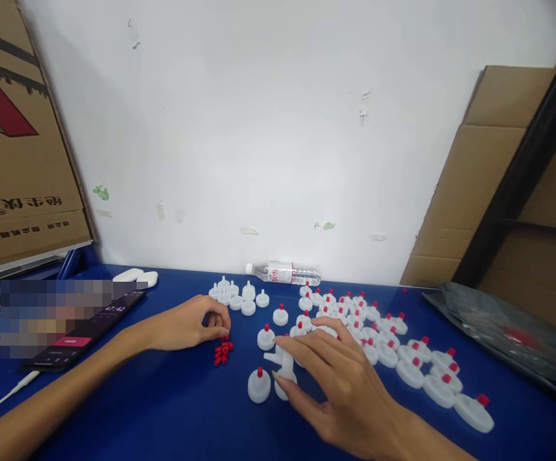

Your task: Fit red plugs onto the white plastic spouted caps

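Note:
My left hand [189, 325] is closed in a pinch at the top of a small pile of red caps [221, 353], with a red cap at its fingertips. Between the thumb and fingers of my right hand [345, 378] is a white nozzle lid [287, 363], tilted so that its bare spout points left. White nozzle lids with red tips [259, 386] stand close by, one just left of the right hand. Behind the left hand is a cluster of several nozzle lids [236, 301] without red tips. Many red-tipped lids [409, 371] spread to the right, some partly hidden by my right hand.
A clear plastic bottle [290, 273] lies along the wall. At the left are a phone [86, 333] with a white cable [18, 387] and a white case [136, 276]. A grey plastic bag [508, 339] lies right; cardboard [469, 173] leans behind it. The table [172, 410] is blue.

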Tool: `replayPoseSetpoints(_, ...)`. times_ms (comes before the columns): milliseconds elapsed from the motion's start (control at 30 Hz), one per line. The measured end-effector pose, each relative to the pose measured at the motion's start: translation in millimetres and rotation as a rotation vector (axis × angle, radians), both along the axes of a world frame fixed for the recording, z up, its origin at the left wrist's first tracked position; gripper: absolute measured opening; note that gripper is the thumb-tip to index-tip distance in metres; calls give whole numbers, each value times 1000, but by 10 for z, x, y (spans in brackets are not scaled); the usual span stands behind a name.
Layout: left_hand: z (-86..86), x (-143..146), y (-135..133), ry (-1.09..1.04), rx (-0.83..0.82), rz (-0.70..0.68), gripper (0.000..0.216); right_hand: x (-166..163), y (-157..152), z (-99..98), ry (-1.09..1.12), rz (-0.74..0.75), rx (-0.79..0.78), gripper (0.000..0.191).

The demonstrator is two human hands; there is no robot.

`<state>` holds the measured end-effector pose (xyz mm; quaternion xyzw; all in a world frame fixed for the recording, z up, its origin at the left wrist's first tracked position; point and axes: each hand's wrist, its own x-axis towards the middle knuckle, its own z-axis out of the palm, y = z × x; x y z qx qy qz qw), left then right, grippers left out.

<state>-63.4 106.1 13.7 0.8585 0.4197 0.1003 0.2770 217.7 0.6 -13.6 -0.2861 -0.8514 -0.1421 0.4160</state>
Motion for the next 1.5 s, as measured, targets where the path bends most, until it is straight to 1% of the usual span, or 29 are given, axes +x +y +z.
replayPoseSetpoints(333, 18, -15, -13, 9, 29, -13, 33, 19, 21, -1, -7, -9, -23, 35)
replayPoseSetpoints(500, 0, -8, 5, 12, 23, -12, 37, 24, 20, -13, -17, -16, -33, 35)
replayPoseSetpoints(667, -9, 13, -20, 24, 52, 6, 38, 17, 25, -5, -16, -17, -43, 34)
replayPoseSetpoints(900, -47, -2, -33, 40, 97, 30, 32, 27, 29, -6, -18, -20, -47, 34)
replayPoseSetpoints(1067, -79, -10, -22, 1, 116, 31, 26, 32, 26, -14, -23, -18, -61, 34)
replayPoseSetpoints(1200, -66, 20, -22, -81, 134, 60, 23, 36, 33, -14, -16, -22, -53, 34)
replayPoseSetpoints(1300, -26, 98, -68, -179, 104, 100, 27, 39, 44, -22, -18, -25, -46, 34)
replayPoseSetpoints(1400, -7, 228, -179, -427, 24, 146, 31, 38, 50, -34, -24, -24, -26, 35)
replayPoseSetpoints(1467, -22, 330, -275, -580, 14, 185, 28, 33, 48, -39, -26, -25, -11, 37)
replayPoseSetpoints(1500, -36, 380, -325, -625, 18, 203, 27, 30, 47, -40, -25, -27, -6, 38)
